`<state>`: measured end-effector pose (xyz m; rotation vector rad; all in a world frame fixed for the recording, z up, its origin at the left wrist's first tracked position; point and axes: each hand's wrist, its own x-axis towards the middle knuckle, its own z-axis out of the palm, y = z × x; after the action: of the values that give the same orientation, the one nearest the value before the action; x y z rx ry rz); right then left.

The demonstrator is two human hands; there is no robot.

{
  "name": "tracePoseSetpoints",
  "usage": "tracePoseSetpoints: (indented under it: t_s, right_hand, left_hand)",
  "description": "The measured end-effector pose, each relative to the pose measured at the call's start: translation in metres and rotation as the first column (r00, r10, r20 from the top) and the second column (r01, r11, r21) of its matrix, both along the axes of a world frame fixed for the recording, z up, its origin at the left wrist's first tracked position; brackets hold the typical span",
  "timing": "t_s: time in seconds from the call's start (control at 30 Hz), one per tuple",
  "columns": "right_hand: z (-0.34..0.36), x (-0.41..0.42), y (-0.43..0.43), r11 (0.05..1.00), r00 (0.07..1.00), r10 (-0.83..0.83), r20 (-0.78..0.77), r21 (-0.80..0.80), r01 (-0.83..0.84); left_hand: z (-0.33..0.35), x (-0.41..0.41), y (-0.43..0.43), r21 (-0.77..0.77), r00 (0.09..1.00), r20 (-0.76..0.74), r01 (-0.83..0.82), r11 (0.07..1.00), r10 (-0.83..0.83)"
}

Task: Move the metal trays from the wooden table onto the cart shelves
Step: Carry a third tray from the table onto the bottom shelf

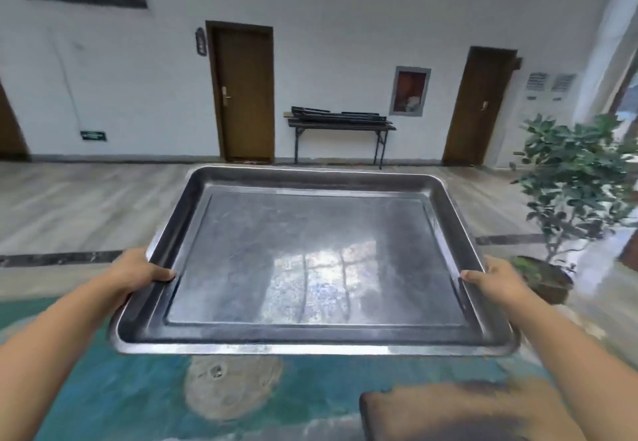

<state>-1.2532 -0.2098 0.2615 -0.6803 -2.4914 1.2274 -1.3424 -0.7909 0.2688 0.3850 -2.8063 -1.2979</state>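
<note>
A large, empty rectangular metal tray (310, 254) is held level in the air in front of me, above the floor. My left hand (138, 269) grips its left rim with the thumb over the edge. On the opposite side my right hand (497, 280) grips the right rim the same way. A corner of a brown wooden table (459, 413) shows at the bottom right, below the tray. No cart is in view.
A potted plant (566, 199) stands on the floor at the right. Against the far white wall a folding table (340, 126) carries dark flat items, between two brown doors (245, 95). The floor below me is teal with a beige patch (228, 385).
</note>
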Motion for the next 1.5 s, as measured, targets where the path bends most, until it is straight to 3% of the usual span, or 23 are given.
tracePoseSetpoints:
  t_s: [0.17,0.3,0.67,0.9,1.1,1.33,1.5]
  right_hand:
    - [-0.005,-0.091,-0.104,0.968,0.968,0.251,0.004,0.024,-0.251]
    - [-0.015,-0.155,-0.19,0.886,0.886,0.463,0.014,0.039,-0.463]
    - [-0.039,-0.254,-0.43,0.484,0.484,0.874,0.035,0.001,-0.875]
    - [-0.051,-0.239,-0.548,0.16,0.159,0.984,0.078,-0.015,-0.987]
    - [-0.069,-0.186,-0.626,-0.048,-0.053,0.994,0.098,-0.049,-0.998]
    - [-0.106,-0.108,-0.674,-0.165,-0.176,0.973,0.147,-0.083,-0.983]
    - [-0.139,-0.072,-0.68,-0.189,-0.203,0.958,0.205,-0.084,-0.978]
  left_hand:
    - [-0.013,0.064,-0.115,0.067,0.969,0.033,-0.248,0.966,0.246]
    - [-0.016,0.131,-0.172,0.059,0.891,0.026,-0.454,0.889,0.453]
    - [-0.022,0.317,-0.206,0.024,0.504,0.024,-0.864,0.503,0.864]
    - [-0.033,0.426,-0.151,0.024,0.178,0.067,-0.984,0.177,0.982]
    - [-0.037,0.501,-0.098,0.001,-0.024,0.087,-1.0,-0.024,0.996]
    - [-0.068,0.577,-0.067,0.071,-0.169,0.141,-0.981,-0.18,0.975]
    - [-0.119,0.611,-0.057,0.08,-0.226,0.186,-0.966,-0.244,0.956]
